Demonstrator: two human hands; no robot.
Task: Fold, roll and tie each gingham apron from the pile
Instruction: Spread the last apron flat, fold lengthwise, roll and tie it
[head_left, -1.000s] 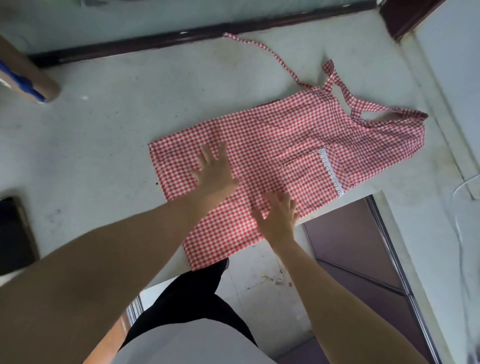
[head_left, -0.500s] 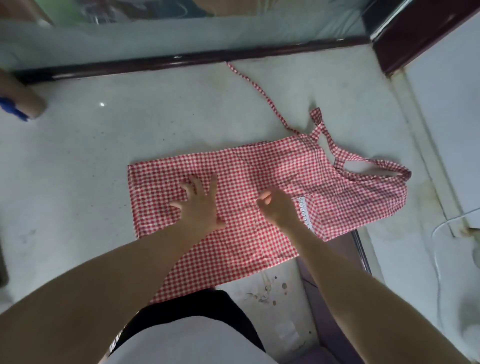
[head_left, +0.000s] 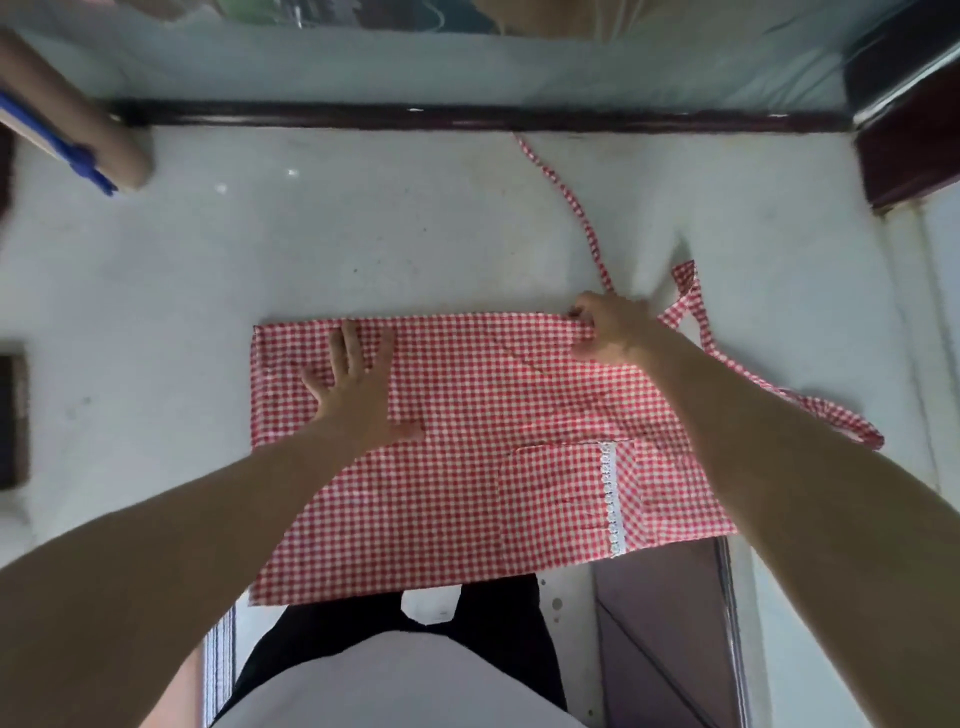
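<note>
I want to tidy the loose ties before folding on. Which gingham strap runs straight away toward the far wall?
The long thin strap, starting by the right hand and running to the dark wall strip. The other strap loops off to the right.

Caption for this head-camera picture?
Left hand presses flat the red gingham apron; right hand pinches its far edge.

Red-and-white gingham apron (head_left: 467, 441); white lace trim (head_left: 612, 496); grey table (head_left: 363, 249).
</note>
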